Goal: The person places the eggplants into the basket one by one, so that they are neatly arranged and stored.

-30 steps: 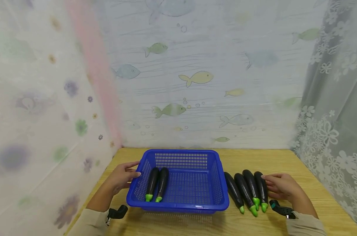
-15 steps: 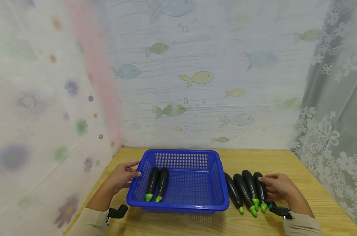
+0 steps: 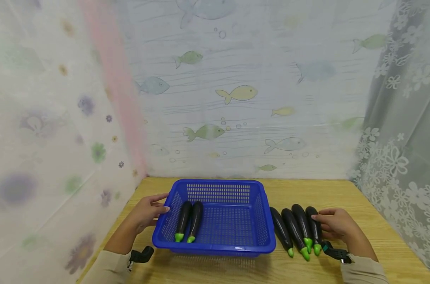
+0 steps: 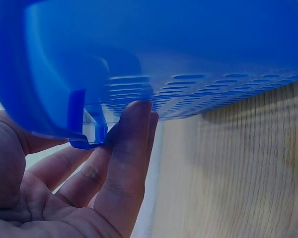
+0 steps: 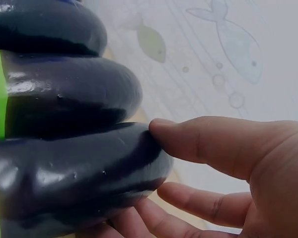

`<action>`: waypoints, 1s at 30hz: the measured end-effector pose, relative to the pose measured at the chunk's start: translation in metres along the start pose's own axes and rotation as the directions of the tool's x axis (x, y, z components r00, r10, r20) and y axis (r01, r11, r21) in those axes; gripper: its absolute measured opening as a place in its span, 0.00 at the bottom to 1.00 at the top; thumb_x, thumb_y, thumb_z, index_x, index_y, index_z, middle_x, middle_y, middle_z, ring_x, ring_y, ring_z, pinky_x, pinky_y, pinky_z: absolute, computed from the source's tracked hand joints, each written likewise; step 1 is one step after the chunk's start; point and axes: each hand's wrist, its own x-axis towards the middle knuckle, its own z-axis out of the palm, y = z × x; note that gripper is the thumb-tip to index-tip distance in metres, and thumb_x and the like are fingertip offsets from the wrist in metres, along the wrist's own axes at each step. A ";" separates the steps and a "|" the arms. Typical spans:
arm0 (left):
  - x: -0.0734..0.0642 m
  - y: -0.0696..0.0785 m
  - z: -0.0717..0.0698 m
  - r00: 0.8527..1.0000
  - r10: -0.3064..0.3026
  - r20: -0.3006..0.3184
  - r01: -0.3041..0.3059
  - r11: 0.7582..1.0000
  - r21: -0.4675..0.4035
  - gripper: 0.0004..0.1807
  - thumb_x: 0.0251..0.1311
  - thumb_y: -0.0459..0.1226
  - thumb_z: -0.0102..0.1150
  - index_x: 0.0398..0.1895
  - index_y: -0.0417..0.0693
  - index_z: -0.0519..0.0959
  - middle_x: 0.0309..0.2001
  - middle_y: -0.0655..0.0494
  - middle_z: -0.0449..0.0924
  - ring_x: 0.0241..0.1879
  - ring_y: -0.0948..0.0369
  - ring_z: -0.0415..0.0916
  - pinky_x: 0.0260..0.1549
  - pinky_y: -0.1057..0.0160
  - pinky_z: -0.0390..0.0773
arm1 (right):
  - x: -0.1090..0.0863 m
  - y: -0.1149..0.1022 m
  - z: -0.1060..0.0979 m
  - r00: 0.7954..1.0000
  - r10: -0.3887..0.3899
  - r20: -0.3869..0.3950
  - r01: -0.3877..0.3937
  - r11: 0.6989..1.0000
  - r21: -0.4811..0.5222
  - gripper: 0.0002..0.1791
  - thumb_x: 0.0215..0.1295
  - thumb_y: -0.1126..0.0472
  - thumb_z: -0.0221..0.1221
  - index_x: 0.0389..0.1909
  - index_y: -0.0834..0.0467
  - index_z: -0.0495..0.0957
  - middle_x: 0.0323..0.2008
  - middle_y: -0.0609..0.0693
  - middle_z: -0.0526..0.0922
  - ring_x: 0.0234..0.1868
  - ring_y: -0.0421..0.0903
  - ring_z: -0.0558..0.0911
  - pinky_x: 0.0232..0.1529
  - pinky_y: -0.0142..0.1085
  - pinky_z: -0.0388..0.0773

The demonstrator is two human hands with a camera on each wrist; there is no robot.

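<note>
A blue plastic basket (image 3: 218, 247) with slotted walls stands on the table, two dark eggplants (image 3: 184, 221) lying side by side at its left. My left hand (image 3: 147, 213) grips the basket's left rim; in the left wrist view the thumb goes over the rim (image 4: 54, 134) and the fingers (image 4: 124, 168) press the outer wall from below. Right of the basket, several eggplants (image 3: 294, 230) with green stem ends lie in a row. My right hand (image 3: 337, 225) holds the rightmost eggplant (image 5: 79, 178), thumb (image 5: 174, 139) on top and fingers along its outer side, partly hidden beneath it.
The wooden table (image 3: 307, 189) extends behind the basket to a fish-patterned sheet (image 3: 243, 118). A flower-patterned sheet (image 3: 58, 157) hangs at the left, a lace curtain (image 3: 403, 157) at the right. Each wrist wears a black strap device (image 3: 140, 255).
My right hand has shifted slightly left, its thumb now farther over the rightmost eggplant. That eggplant has nudged a little left. The left hand and basket have stayed in place.
</note>
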 end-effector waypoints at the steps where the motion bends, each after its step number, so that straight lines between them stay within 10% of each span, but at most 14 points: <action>1: 0.000 0.000 0.000 1.000 0.000 0.001 0.000 1.000 -0.001 0.35 0.69 0.32 0.63 0.78 0.46 0.65 0.56 0.37 0.83 0.44 0.49 0.88 0.41 0.45 0.89 | 0.000 0.000 0.000 1.000 0.001 -0.004 -0.001 1.000 -0.004 0.46 0.71 0.54 0.65 0.74 0.78 0.54 0.48 0.58 0.85 0.41 0.42 0.87 0.43 0.44 0.90; 30: -0.001 0.001 0.000 1.000 0.010 0.028 -0.010 1.000 -0.003 0.36 0.70 0.32 0.62 0.79 0.43 0.63 0.57 0.34 0.82 0.44 0.49 0.88 0.41 0.46 0.89 | -0.005 -0.005 -0.010 0.999 -0.013 -0.048 0.011 0.999 -0.045 0.43 0.71 0.53 0.64 0.72 0.78 0.59 0.46 0.56 0.85 0.39 0.41 0.87 0.42 0.43 0.90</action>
